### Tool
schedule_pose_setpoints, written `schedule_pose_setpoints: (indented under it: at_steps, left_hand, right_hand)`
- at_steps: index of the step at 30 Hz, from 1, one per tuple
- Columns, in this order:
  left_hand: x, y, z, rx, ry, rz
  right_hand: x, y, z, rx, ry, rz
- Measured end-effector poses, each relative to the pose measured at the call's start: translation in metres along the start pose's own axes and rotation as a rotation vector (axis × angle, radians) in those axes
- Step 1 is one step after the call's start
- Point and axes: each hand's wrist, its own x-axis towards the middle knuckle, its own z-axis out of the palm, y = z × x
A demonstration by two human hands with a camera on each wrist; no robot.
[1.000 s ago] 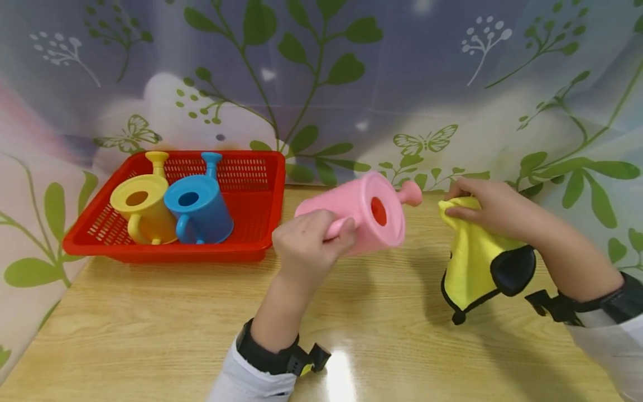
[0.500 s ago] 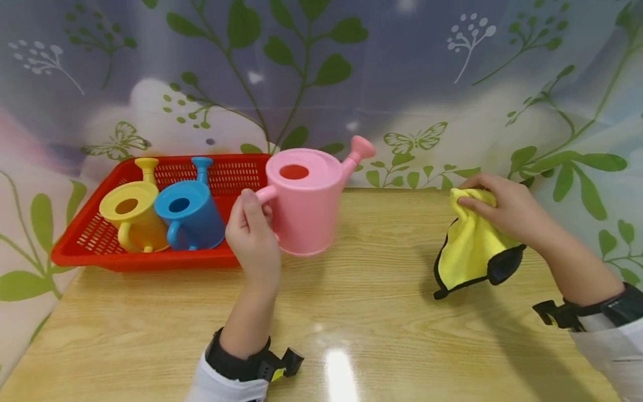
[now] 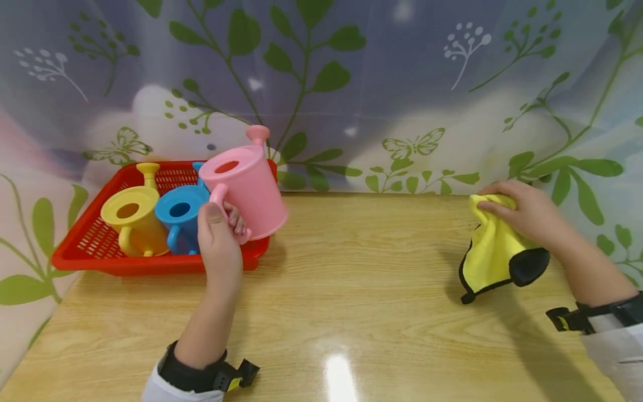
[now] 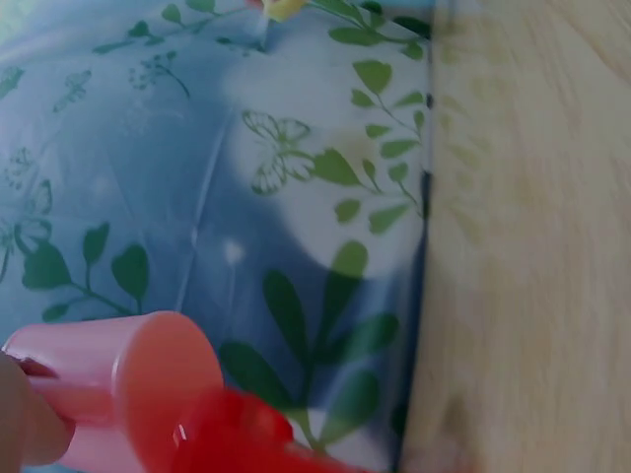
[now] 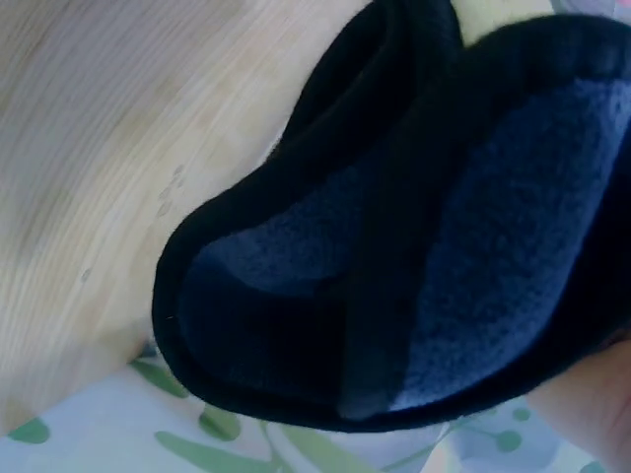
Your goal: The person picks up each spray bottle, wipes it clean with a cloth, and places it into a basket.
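Observation:
My left hand (image 3: 221, 237) grips a pink watering can (image 3: 253, 190) by its handle, holding it tilted over the right part of a red basket (image 3: 125, 265). In the left wrist view the can's pink body (image 4: 89, 379) shows at the lower left. Inside the basket stand a yellow watering can (image 3: 143, 223) and a blue watering can (image 3: 183, 223), the blue one partly hidden by the pink can and my hand. At the right, my right hand (image 3: 527, 212) pinches a yellow cloth (image 3: 494, 245) with black edging, which hangs down. Its dark, folded underside (image 5: 493, 236) fills much of the right wrist view.
A wooden table (image 3: 351, 290) lies under everything. Behind it rises a patterned backdrop (image 3: 377, 84) with leaves and butterflies, close to the basket's back rim. The bare tabletop stretches between the basket and the cloth.
My left hand has carried the pink watering can leftward, from mid-table to over the basket, turning it from tipped to more upright. The right hand still holds the cloth, with little movement.

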Motion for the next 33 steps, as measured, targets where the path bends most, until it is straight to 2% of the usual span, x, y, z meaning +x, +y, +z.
schedule_pose_setpoints:
  at_steps: [3, 6, 10, 13, 16, 22, 26, 30, 33]
  left_hand:
    - [0.003, -0.004, -0.01, 0.048, -0.021, -0.037]
    - [0.003, -0.005, -0.017, 0.127, -0.003, -0.076]
    - [0.005, -0.003, -0.024, 0.206, 0.002, -0.18]
    - [0.011, -0.002, -0.029, 0.233, -0.044, -0.272]
    - [0.019, -0.002, -0.038, 0.269, -0.13, -0.355]
    - [0.036, -0.006, -0.056, 0.462, -0.376, -0.425]
    - [0.047, -0.009, -0.064, 0.58, -0.534, -0.474]
    - [0.054, -0.012, -0.069, 0.64, -0.649, -0.45]
    - [0.056, -0.014, -0.07, 0.663, -0.704, -0.427]
  right_hand:
    - [-0.001, 0.007, 0.0, -0.023, -0.044, 0.033]
    - [-0.003, 0.015, -0.001, -0.006, -0.065, 0.078]
    - [-0.005, 0.027, -0.001, 0.035, -0.065, 0.131]
    - [-0.005, 0.037, -0.001, 0.026, -0.1, 0.15]
    - [-0.003, 0.044, 0.001, 0.0, -0.135, 0.152]
    - [-0.002, 0.05, 0.009, 0.004, -0.2, 0.142]
    - [-0.002, 0.047, 0.015, 0.006, -0.21, 0.13]
    - [-0.001, 0.046, 0.021, -0.015, -0.244, 0.097]
    - [-0.001, 0.048, 0.028, -0.031, -0.288, 0.074]
